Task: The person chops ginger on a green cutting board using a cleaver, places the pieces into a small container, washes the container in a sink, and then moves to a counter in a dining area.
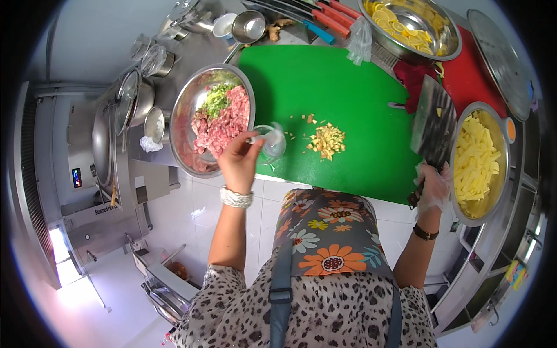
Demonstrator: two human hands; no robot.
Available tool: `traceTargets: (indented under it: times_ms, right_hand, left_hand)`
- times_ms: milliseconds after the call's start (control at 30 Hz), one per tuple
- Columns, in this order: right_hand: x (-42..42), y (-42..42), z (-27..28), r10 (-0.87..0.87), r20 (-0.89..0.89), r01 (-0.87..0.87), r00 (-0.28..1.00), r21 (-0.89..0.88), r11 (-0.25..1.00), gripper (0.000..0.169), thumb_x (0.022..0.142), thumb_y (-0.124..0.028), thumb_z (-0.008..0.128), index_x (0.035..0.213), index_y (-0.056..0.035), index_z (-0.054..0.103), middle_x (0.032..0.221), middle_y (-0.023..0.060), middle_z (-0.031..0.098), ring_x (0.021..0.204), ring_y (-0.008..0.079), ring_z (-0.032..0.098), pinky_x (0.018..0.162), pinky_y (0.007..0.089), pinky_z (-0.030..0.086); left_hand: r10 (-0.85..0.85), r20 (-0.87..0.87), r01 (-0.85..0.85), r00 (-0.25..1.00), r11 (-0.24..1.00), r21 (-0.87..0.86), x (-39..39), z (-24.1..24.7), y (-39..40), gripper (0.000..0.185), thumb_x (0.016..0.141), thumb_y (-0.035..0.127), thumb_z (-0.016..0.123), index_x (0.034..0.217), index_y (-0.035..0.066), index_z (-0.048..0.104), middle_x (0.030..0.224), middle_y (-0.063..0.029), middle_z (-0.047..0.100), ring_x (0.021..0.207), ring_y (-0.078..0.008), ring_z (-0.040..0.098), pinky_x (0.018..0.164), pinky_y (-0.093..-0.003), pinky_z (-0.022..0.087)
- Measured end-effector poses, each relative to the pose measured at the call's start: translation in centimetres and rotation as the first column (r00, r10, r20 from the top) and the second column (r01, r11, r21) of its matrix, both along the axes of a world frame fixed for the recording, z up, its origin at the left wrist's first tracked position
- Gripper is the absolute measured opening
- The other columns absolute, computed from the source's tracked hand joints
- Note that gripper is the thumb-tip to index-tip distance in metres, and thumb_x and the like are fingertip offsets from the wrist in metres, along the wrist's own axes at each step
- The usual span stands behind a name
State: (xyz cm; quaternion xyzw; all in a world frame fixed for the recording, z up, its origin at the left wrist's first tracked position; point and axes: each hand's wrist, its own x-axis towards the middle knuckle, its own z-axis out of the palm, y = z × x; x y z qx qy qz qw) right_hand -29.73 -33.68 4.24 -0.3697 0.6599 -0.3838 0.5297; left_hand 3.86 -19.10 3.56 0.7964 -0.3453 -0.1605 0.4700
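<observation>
My left hand [241,158], bare with a white braided band at the wrist, pinches a see-through plastic item [272,141]. Its exact shape is unclear; it hangs over the board's edge beside a steel bowl [177,130]. Ground meat [224,126] and chopped green onion [216,101] fill part of that bowl. My right hand [435,185], in a clear disposable glove, grips a cleaver [431,126] by its handle. A pale bit clings to the wide blade. Diced ginger [327,141] lies heaped on the green cutting board [322,78], with loose pieces scattered around.
At right stands a bowl of yellow strips [476,161], close to my right hand. Lemon slices [391,28] fill a steel bowl at the back. Knives with red handles [333,21], ginger root [275,31] and a steel ladle [248,28] lie behind the board. Lidded pots [135,102] stand left.
</observation>
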Motion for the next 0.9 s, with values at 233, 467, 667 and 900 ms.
traceTargets:
  times_ms: [233,467,667,900]
  right_hand:
    - [3.3,0.9,-1.1,0.111,0.069,-0.117,0.991,0.095,0.989,0.019,0.072,-0.002,0.059,0.090,-0.0041,0.064,0.062,-0.0041,0.051,0.051,0.0044,0.040,0.047,0.0206,0.031]
    - [3.1,1.8,-2.1,0.159,0.033,-0.162,0.987,0.116,0.980,0.022,0.073,-0.003,0.059,0.093,-0.0049,0.065,0.065,-0.0033,0.054,0.052,0.0040,0.044,0.047,0.0197,0.033]
    - [4.0,1.8,-2.4,0.341,-0.111,-0.312,0.934,0.219,0.925,0.030,0.073,-0.010,0.055,0.102,-0.0049,0.064,0.068,0.0033,0.058,0.055,0.0102,0.049,0.053,0.0247,0.041]
    - [9.8,-1.7,-7.1,0.445,-0.846,-0.894,0.292,-0.076,0.442,0.036,0.080,-0.011,0.054,0.116,-0.0120,0.059,0.090,0.0165,0.061,0.081,0.0308,0.063,0.066,0.0410,0.051]
  left_hand:
    - [-0.066,0.306,-0.037,0.950,0.947,0.320,0.6,-3.5,1.0,0.019,0.072,0.003,0.069,0.092,0.002,0.067,0.074,-0.0176,0.065,0.066,-0.0286,0.066,0.061,-0.0350,0.051]
    - [-0.142,0.372,-0.017,0.917,0.919,0.393,1.0,-6.3,0.4,0.020,0.070,0.004,0.070,0.090,0.003,0.068,0.074,-0.0168,0.065,0.066,-0.0290,0.065,0.061,-0.0354,0.051]
    - [-0.169,0.352,0.013,0.920,0.914,0.405,1.2,-6.7,0.8,0.029,0.069,0.002,0.071,0.098,0.003,0.066,0.080,-0.0157,0.066,0.071,-0.0271,0.064,0.065,-0.0339,0.051]
    - [-0.368,0.243,0.368,0.898,0.929,0.046,-7.6,-5.2,2.2,0.031,0.076,-0.002,0.061,0.107,0.002,0.059,0.111,-0.0152,0.059,0.099,-0.0340,0.056,0.086,-0.0397,0.045]
